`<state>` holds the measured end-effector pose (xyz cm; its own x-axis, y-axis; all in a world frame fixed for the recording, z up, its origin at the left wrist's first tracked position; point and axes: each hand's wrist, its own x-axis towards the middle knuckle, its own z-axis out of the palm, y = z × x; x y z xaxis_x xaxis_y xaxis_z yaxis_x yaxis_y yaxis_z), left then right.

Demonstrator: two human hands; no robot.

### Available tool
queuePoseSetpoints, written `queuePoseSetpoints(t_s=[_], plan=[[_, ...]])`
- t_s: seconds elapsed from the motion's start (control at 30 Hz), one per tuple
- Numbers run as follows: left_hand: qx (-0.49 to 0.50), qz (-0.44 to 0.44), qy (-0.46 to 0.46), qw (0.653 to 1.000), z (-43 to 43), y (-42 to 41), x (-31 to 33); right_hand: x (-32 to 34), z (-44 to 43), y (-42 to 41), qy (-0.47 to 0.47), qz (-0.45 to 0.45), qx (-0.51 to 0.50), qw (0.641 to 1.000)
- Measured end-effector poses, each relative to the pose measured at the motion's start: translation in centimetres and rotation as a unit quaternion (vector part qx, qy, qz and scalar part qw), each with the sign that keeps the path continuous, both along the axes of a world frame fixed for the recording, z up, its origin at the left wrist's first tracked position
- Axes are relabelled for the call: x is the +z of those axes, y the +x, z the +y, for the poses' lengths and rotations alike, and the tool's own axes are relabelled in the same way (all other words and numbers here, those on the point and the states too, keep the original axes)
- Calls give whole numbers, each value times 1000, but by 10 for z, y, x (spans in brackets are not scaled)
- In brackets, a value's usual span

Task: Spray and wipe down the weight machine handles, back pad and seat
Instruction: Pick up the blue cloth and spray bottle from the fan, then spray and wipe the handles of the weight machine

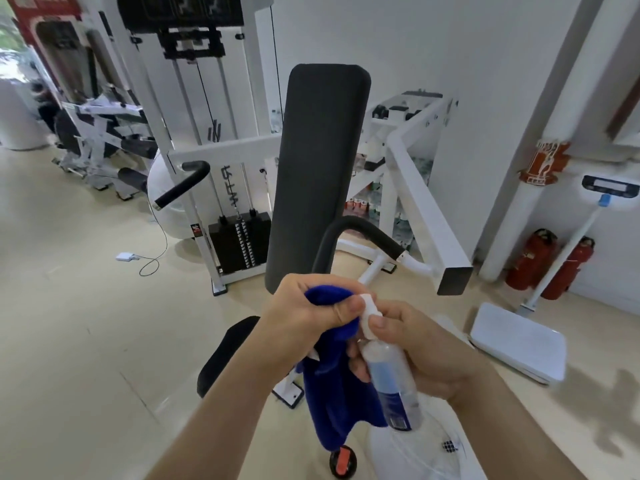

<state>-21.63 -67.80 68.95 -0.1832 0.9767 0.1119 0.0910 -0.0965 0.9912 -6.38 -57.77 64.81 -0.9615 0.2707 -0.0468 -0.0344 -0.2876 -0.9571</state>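
My left hand grips a blue cloth that hangs down below it, and its thumb touches the white nozzle cap of a clear spray bottle. My right hand holds that bottle upright by its neck. Both hands are in front of the weight machine's tall black back pad. The black seat shows below my left arm, partly hidden. One black padded handle curves just above my hands on the right; the other handle sticks out at the left.
The white frame arm and weight stack stand behind the pad. A white scale and two red fire extinguishers sit at the right wall. A cable and white adapter lie on the floor at left.
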Motion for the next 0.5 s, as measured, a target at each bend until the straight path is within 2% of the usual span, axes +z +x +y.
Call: queuePoseSetpoints(t_s=[0.1,0.17,0.27,0.37,0.5], plan=[[26,4,-25,999,9,-9,-15,-9,9,-10,4,-6,20,1000],[83,8,-46,995,17,-11,-25,-15,15,-17,-9,-14,-15,1000],[150,67,-85,983,34,-17,-43,-24,25,-32,-38,-56,-92,993],[138,156,-187,960,42,-20,-61,-28,36,-48,-18,-72,-170,983],[85,232,-219,944,55,-19,-86,-42,55,-67,-31,-88,-210,973]])
